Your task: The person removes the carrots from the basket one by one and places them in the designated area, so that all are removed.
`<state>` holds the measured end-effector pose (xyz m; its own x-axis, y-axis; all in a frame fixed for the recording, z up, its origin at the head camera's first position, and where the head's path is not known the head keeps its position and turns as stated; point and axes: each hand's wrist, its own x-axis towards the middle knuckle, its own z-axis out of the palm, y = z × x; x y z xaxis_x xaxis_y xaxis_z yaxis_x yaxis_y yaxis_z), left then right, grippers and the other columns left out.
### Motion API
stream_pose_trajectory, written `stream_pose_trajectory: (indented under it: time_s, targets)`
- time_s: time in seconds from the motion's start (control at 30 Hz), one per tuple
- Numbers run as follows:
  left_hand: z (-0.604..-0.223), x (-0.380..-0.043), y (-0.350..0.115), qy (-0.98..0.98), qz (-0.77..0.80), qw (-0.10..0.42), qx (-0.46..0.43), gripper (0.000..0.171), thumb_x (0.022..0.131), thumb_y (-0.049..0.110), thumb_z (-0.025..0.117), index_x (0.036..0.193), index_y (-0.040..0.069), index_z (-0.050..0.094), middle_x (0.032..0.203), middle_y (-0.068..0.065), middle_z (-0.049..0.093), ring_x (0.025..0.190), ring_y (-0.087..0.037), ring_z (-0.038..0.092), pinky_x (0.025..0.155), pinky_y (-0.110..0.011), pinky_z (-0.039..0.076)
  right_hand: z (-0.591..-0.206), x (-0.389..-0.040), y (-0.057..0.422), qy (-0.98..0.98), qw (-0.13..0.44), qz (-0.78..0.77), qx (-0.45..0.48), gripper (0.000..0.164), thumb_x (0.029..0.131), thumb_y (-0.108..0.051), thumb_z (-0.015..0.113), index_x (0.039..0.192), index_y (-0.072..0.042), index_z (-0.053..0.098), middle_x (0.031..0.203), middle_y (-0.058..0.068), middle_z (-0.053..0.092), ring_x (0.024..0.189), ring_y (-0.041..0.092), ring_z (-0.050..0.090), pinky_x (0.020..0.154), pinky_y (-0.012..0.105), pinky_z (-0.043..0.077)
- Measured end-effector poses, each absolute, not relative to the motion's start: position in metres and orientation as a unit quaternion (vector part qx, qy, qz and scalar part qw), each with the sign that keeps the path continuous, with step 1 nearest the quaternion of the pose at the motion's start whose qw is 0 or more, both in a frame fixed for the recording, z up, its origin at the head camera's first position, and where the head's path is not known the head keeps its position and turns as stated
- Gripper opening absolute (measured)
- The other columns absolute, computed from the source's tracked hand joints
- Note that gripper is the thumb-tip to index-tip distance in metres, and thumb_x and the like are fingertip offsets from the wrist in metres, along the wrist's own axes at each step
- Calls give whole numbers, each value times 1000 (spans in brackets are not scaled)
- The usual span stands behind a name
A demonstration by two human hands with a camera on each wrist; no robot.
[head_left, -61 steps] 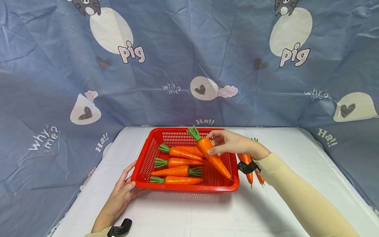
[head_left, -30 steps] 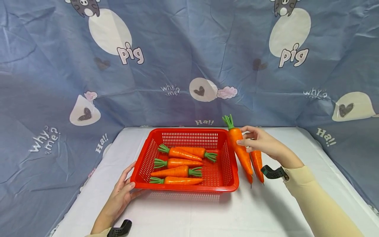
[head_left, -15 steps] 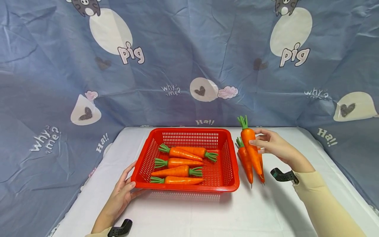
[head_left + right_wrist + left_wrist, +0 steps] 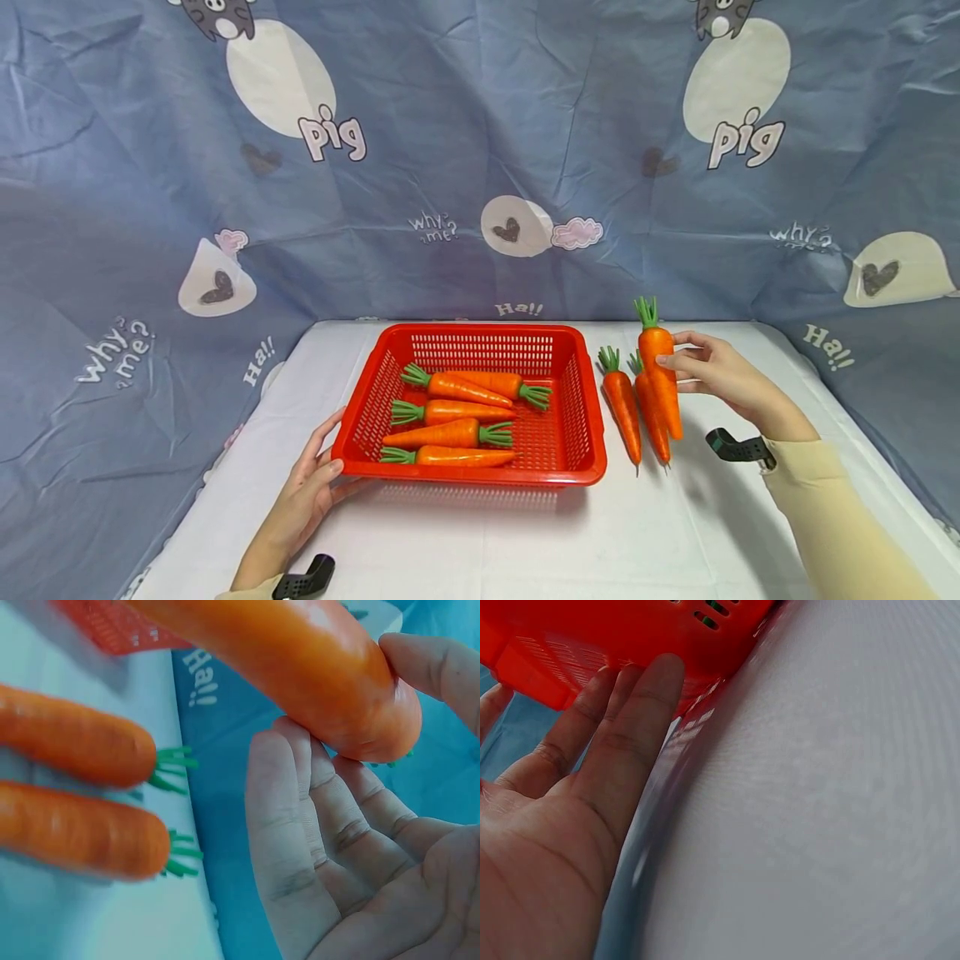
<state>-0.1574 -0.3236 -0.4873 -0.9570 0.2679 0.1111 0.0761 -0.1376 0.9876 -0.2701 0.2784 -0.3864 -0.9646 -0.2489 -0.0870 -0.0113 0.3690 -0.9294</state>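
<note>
Thumb and fingers of the right hand [image 4: 705, 373] pinch one carrot [image 4: 662, 387] near its thick upper end, closed only to the carrot's width. Left hand [image 4: 306, 493]: its fingers are nearly straight and spread, touching the near left corner of the red basket [image 4: 465, 476], with the thumb against the rim.

Five other carrots [image 4: 465, 412] lie inside the basket, four with their green tops and tips set roughly crosswise in a column, the fifth partly under the furthest front one. Outside, just beside the basket's right wall, two loose carrots lie on the white tabletop [image 4: 480, 550], tops toward the patterned blue backdrop [image 4: 420, 167] and tips toward the person. From the head, the held carrot covers part of the second loose carrot [image 4: 649, 407]; the first loose carrot [image 4: 622, 412] shows whole, between it and the basket. Black bands sit at both wrists, below pale sleeves.

Glossy and bright orange, the held carrot is raised above the table to the right of the basket, nearly upright in the head view, short green stems up and tapering end down.
</note>
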Motion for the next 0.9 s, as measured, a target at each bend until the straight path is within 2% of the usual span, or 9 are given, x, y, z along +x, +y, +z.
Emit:
stream_pose_trajectory:
  time_s: [0.37, 0.9]
  targets:
    - [-487, -158, -323, 645, 748, 64, 144, 68, 113, 9, 39, 173, 26, 13, 153, 10, 55, 132, -12, 67, 102, -34, 61, -396, -273, 304, 819, 107, -560, -59, 53, 108, -23, 62, 144, 8, 39, 106, -5, 69, 94, 6, 73, 85, 25, 64]
    - [-486, -158, -322, 658, 740, 63, 124, 68, 112, 11, 40, 173, 27, 14, 153, 11, 53, 132, -9, 67, 102, -34, 61, -413, -277, 322, 816, 134, -562, -7, 61, 107, -29, 63, 145, 9, 34, 94, -8, 70, 84, 3, 72, 83, 22, 63]
